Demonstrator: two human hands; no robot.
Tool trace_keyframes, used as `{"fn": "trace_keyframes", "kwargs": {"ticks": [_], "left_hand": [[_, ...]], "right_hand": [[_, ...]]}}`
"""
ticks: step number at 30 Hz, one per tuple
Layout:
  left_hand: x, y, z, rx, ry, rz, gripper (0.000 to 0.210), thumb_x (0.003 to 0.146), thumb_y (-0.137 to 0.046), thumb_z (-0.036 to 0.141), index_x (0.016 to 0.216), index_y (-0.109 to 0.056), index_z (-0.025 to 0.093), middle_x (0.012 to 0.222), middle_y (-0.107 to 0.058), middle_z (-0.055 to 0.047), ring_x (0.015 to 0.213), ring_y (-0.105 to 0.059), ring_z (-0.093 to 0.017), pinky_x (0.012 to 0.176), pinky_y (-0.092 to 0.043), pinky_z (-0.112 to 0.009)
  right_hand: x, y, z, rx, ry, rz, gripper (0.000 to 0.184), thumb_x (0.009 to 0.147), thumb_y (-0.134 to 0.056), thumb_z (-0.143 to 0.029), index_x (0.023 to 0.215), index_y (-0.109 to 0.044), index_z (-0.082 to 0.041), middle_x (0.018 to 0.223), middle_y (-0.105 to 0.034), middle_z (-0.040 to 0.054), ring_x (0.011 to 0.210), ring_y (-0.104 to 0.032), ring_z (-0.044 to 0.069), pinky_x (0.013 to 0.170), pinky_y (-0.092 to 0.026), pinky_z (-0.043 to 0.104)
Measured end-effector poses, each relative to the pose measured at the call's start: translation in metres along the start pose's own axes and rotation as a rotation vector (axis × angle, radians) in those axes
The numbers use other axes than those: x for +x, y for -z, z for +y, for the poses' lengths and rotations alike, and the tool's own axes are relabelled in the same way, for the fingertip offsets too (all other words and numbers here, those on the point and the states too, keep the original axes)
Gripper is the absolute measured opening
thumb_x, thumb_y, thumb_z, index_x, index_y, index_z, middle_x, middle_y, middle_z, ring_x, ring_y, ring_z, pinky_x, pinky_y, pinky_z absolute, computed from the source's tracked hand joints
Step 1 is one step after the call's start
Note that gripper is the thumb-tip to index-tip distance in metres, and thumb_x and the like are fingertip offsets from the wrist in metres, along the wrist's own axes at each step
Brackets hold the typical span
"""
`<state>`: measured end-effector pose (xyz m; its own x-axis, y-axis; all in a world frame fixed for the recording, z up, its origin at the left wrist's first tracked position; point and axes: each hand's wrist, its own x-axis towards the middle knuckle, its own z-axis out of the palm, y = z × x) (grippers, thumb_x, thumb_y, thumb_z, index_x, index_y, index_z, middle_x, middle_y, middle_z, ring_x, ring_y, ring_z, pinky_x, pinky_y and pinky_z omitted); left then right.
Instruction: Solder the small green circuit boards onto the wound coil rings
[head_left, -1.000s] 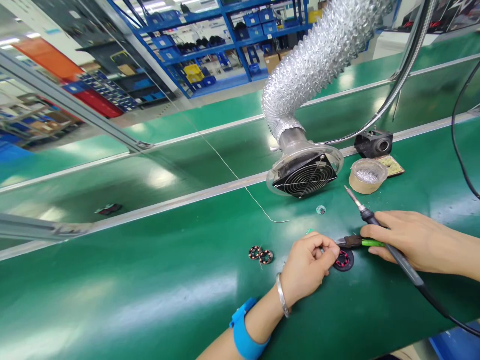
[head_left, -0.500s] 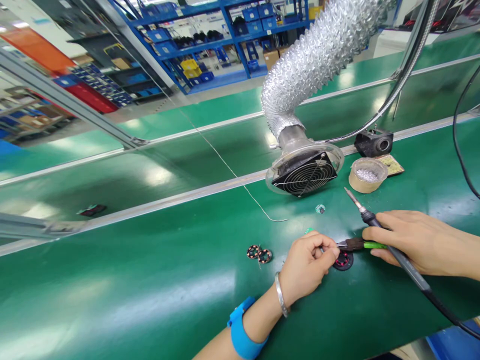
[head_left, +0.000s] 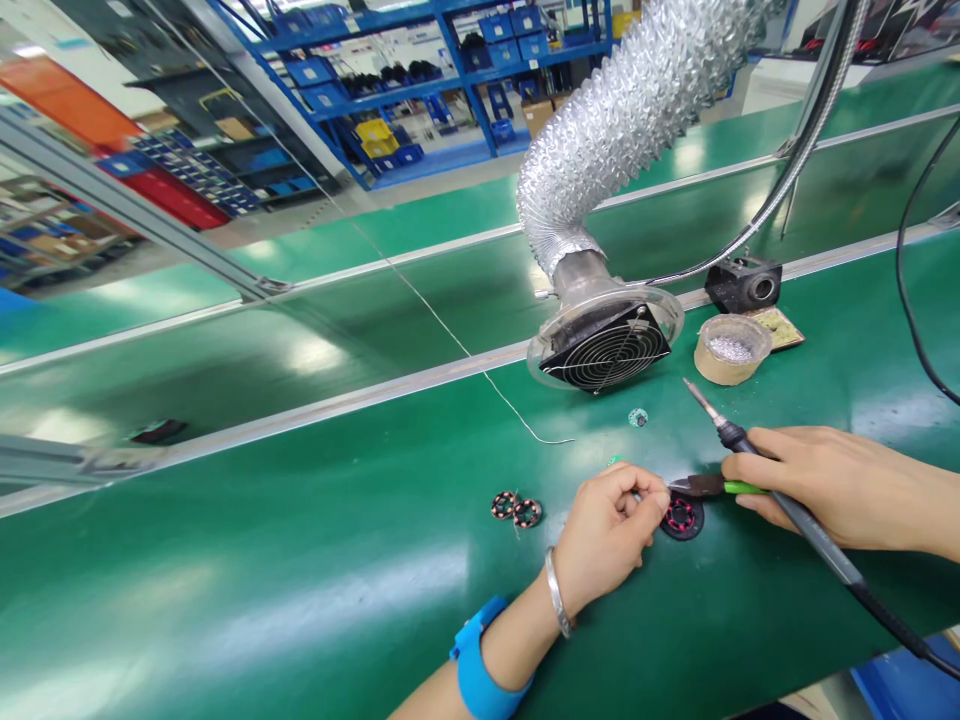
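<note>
My right hand (head_left: 817, 485) is wrapped round a soldering iron (head_left: 806, 525), whose bare metal tip points up and left. The same hand also grips green-handled pliers (head_left: 701, 486) with dark jaws and a shiny nose. That nose reaches the fingertips of my left hand (head_left: 619, 535), which are pinched together; what they hold is too small to make out. Just under the pliers lies a round black part with a red-wound coil (head_left: 681, 515), partly covered. Left of my left hand sit two copper-wound ring coils (head_left: 517, 508). A bit of green (head_left: 615, 461) peeks out behind that hand.
A fume extractor hood (head_left: 607, 345) hangs over the green bench (head_left: 300, 600). Solder wire (head_left: 517, 410) slants down to the bench near a small round circuit board (head_left: 638, 418). Behind the iron's tip stand a tub of metal shavings (head_left: 731, 350) and a black iron holder (head_left: 745, 285).
The pliers' nose has tilted slightly and sits a little lower at my left fingertips. More of the red-wound coil shows. Both hands otherwise keep their places, and the view has shifted slightly.
</note>
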<state>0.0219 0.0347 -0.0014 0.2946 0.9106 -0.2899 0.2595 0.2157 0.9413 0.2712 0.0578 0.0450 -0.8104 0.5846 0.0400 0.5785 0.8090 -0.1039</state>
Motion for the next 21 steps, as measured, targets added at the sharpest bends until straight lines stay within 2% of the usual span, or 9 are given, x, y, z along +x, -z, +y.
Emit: {"fn": "trace_keyframes", "kwargs": {"ticks": [2,5,9,14,21], "left_hand": [[-0.004,0.001,-0.002,0.017,-0.008,0.001,0.009,0.079,-0.060,0.025,0.081,-0.061,0.016,0.061,-0.053,0.004,0.037,-0.046,-0.005,0.037,-0.037,-0.017],[-0.010,0.002,-0.005,0.068,-0.069,0.014,0.007,0.075,-0.066,0.022,0.077,-0.066,0.015,0.070,-0.057,0.000,0.042,-0.047,-0.005,0.040,-0.038,-0.017],[-0.011,0.000,-0.003,0.078,-0.101,0.012,0.013,0.080,-0.065,0.026,0.080,-0.072,0.016,0.077,-0.058,-0.002,0.047,-0.049,-0.006,0.040,-0.039,-0.018],[-0.008,0.000,0.000,0.072,-0.111,-0.011,0.013,0.080,-0.064,0.026,0.076,-0.070,0.015,0.073,-0.054,0.000,0.046,-0.044,-0.005,0.039,-0.036,-0.017],[-0.008,0.000,-0.004,0.087,-0.113,-0.034,0.011,0.080,-0.062,0.023,0.076,-0.067,0.015,0.070,-0.051,0.002,0.045,-0.042,-0.004,0.038,-0.034,-0.016]], "right_hand": [[-0.001,0.001,0.002,-0.008,-0.015,0.038,0.014,0.097,-0.041,-0.026,0.101,-0.054,-0.021,0.076,-0.047,0.0020,0.060,-0.051,0.018,0.053,-0.034,0.028],[-0.003,0.003,0.004,-0.035,-0.026,0.068,0.015,0.097,-0.042,-0.027,0.101,-0.055,-0.021,0.075,-0.045,0.0019,0.062,-0.049,0.018,0.056,-0.035,0.029],[-0.005,0.004,0.000,-0.060,-0.012,0.068,0.014,0.095,-0.043,-0.025,0.101,-0.055,-0.021,0.077,-0.045,0.0031,0.065,-0.047,0.019,0.059,-0.033,0.030],[-0.004,0.005,-0.010,-0.056,0.007,0.041,0.009,0.093,-0.046,-0.022,0.091,-0.055,-0.023,0.075,-0.044,0.0023,0.064,-0.042,0.020,0.060,-0.027,0.029],[0.001,0.009,-0.014,-0.048,0.040,0.002,0.013,0.092,-0.044,-0.016,0.087,-0.054,-0.022,0.074,-0.044,0.0015,0.064,-0.038,0.019,0.062,-0.024,0.028]]}}
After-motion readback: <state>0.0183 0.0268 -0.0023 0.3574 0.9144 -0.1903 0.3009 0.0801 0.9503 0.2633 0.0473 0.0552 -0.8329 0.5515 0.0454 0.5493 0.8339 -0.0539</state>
